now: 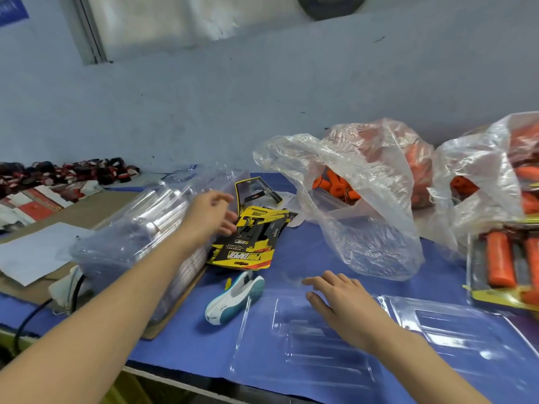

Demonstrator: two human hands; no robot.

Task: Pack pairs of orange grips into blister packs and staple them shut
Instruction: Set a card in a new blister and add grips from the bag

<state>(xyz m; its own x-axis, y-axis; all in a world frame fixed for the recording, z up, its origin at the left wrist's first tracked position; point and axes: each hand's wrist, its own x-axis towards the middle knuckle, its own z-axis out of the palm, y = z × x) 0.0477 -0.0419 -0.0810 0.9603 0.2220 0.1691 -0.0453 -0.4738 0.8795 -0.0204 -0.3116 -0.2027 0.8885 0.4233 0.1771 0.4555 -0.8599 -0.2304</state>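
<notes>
A pale, scuffed painted wall (262,97) backs a worktop (306,252) covered in blue sheet, with brown cardboard (96,208) at its left end. On the cardboard lies one bagged stack of clear plastic blister shells (140,234).

As far as the crumpled film lets them be counted, three translucent plastic bags (364,228) stand at the back right. They hold loose orange ribbed rubber grips (335,185).

Two empty clear blister packs (300,345) lie open side by side at the front edge. One filled pack (501,263) at the far right shows two orange grips.

One loose pile of yellow-and-black printed cards (248,243) sits mid-worktop, and one white-and-teal stapler (233,298) lies just in front of it.

The left hand (210,214) hovers over the cards with its fingers loosely spread, gripping nothing. The right hand (341,298) is flat with straight fingers over the nearer empty pack's far edge.
</notes>
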